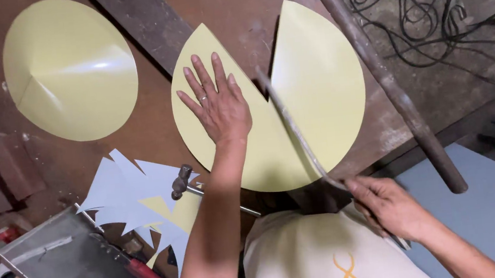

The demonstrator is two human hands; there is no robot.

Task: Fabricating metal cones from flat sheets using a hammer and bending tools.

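On the rusty brown surface (pixel 153 115), the left hand (pixel 217 103) lies flat and unclenched on a notched yellow disc (pixel 316 89) — the right hand (pixel 389 204) grips a thin metal rod (pixel 296 131) (blurred) across it.

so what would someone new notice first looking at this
Probably the big pale yellow disc with a wedge cut out, lying mid-bench under the flat left hand. The right hand grips a thin metal rod lying across it. A second yellow disc, formed into a shallow cone, sits at the upper left.
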